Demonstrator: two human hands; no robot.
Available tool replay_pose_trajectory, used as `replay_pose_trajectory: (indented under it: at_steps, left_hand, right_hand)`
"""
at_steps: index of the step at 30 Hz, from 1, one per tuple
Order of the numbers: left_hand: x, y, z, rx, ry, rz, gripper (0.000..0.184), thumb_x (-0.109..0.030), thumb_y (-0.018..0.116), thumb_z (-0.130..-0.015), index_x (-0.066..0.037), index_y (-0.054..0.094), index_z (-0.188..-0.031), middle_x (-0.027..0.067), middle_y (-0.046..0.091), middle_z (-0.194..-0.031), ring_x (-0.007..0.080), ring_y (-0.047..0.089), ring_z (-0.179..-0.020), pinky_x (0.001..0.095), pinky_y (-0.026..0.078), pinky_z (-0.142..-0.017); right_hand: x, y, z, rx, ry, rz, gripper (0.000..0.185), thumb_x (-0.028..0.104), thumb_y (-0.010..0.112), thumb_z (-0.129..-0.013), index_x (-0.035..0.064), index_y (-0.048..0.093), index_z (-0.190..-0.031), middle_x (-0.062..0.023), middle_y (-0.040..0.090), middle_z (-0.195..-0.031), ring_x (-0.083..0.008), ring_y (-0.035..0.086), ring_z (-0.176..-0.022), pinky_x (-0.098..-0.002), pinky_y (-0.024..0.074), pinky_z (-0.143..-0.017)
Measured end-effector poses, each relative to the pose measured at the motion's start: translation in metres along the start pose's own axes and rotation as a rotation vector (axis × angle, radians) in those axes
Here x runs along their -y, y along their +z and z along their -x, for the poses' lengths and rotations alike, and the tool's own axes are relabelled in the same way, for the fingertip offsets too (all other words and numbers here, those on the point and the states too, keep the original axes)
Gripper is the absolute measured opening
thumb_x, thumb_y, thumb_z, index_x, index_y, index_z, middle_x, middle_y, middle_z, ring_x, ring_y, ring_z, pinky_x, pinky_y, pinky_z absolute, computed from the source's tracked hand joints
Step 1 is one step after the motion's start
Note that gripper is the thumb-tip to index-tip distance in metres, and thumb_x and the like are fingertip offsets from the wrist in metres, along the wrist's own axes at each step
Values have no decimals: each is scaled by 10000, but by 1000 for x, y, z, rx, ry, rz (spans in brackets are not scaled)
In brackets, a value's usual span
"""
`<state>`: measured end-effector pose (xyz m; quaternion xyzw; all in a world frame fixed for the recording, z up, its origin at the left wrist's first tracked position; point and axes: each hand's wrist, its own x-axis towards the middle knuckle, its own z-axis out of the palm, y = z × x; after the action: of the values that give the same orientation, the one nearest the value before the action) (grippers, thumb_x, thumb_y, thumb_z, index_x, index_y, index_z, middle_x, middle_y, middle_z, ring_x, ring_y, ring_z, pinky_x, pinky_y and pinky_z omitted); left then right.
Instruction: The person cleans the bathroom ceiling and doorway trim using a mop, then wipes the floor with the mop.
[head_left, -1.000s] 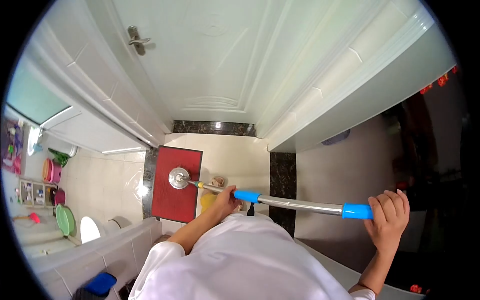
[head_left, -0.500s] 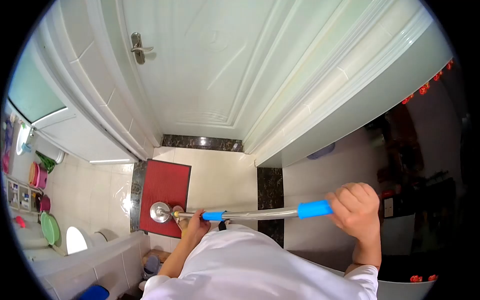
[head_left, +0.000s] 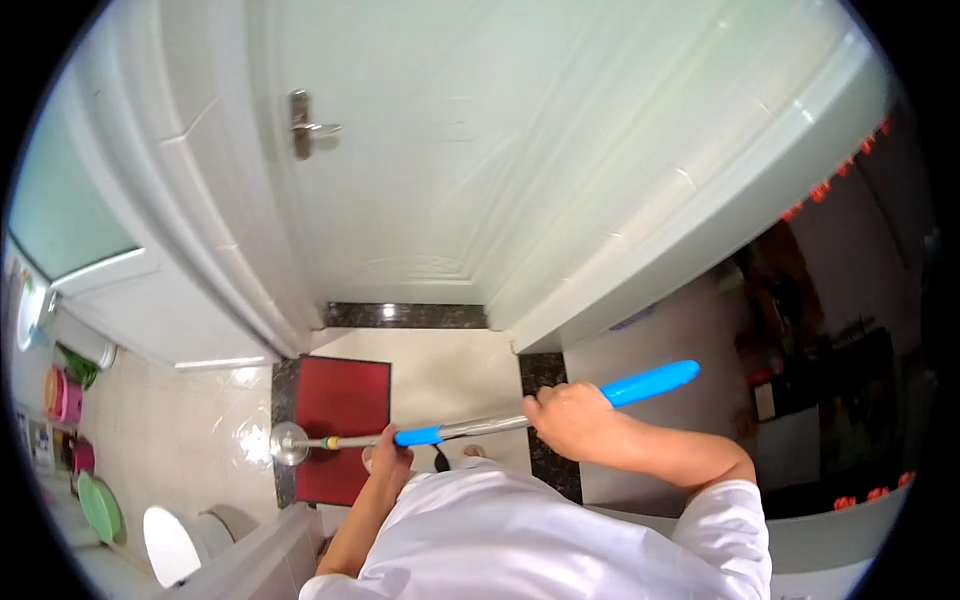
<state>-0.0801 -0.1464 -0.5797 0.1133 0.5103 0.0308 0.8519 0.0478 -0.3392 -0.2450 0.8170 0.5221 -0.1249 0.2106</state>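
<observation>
A silver mop pole (head_left: 485, 426) with blue grips crosses in front of my white shirt, tilted slightly up toward the right. Its lower end carries a shiny round disc (head_left: 290, 443), seen over the left border of the red mat (head_left: 343, 400). My left hand (head_left: 393, 455) is closed around the pole just left of the lower blue sleeve (head_left: 418, 436). Farther up, my right hand (head_left: 577, 420) wraps the metal shaft just below the long blue end grip (head_left: 652, 383), which is uncovered. A yellow collar (head_left: 334, 442) rings the shaft near the disc.
A white door (head_left: 400, 150) with a metal handle (head_left: 303, 127) stands ahead, above a dark stone threshold (head_left: 405, 315). Through the left doorway are a toilet (head_left: 170, 540), a green basin (head_left: 98, 507) and pink tubs (head_left: 64, 395). A darker room lies right.
My right hand has slid down from the blue end grip onto the metal shaft. The disc has shifted left, from over the mat to its left border. My left hand still holds the pole.
</observation>
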Motion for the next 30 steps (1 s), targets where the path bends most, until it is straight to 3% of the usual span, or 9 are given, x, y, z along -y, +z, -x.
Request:
replay_pose_trajectory:
  at_steps: [3,5,7,9,10,13,15,18,30]
  left_hand:
    - [-15,-12,0,54,10,-24,170,-235,672,-842,-142,547,-773,-12,538,-677,127,527,-580,271,400,-475]
    - [-26,-20,17,171,-26,-33,255,-367,689,-836,-143,586,-901,4,591,-789,152,569,-758,315,461,-654]
    - [-50,-26,46,238,-90,-74,430,-557,566,-859,-155,565,-1012,28,617,-995,222,594,-922,359,472,-774]
    - [-55,-72,-4,193,-114,163,527,-624,495,-865,-125,542,-1028,59,615,-953,235,599,-926,396,480,-783]
    - [-56,-100,-40,301,-74,330,544,-625,503,-860,-113,528,-1041,71,605,-888,236,602,-867,391,484,-753]
    - [-75,-117,-71,117,154,474,472,-573,532,-871,-114,517,-983,73,594,-838,237,599,-787,397,488,-713]
    - [-81,-111,-90,-400,-30,631,394,-509,551,-883,-121,487,-919,83,594,-820,236,603,-738,409,496,-681]
    - [-63,-126,-87,-193,-28,674,372,-486,561,-881,-129,456,-892,94,599,-821,235,615,-720,414,502,-655]
    - [-55,-173,-71,-464,22,796,259,-309,381,-989,-56,435,-1007,62,532,-786,213,566,-680,352,541,-659]
  right_hand:
    - [6,1,-9,-68,-51,-112,107,106,577,-759,67,555,-857,-129,629,-770,-311,638,-660,-432,498,-571]
    - [10,-16,1,-34,31,-92,121,111,597,-746,63,578,-856,-121,625,-747,-306,635,-702,-424,494,-588]
    - [17,-40,10,-37,64,-87,250,99,690,-665,71,598,-896,-110,621,-753,-314,621,-707,-440,470,-624]
    - [20,-63,25,-33,91,-27,348,102,721,-619,81,595,-943,-97,592,-737,-310,604,-692,-429,453,-632]
    - [19,-72,28,-45,86,35,393,115,726,-602,90,589,-970,-86,567,-719,-301,593,-677,-416,445,-626]
    - [31,-100,36,-99,67,84,348,83,727,-584,69,601,-909,-92,559,-706,-286,574,-669,-389,422,-594]
    - [36,-104,38,-132,48,153,338,82,714,-586,70,600,-903,-85,538,-687,-274,557,-643,-384,410,-582]
    - [52,-122,30,-237,1,243,275,60,659,-613,71,594,-880,-65,487,-645,-251,518,-597,-379,391,-566]
    - [29,-139,58,-213,11,230,285,0,658,-553,61,576,-819,-72,454,-618,-260,485,-586,-372,355,-561]
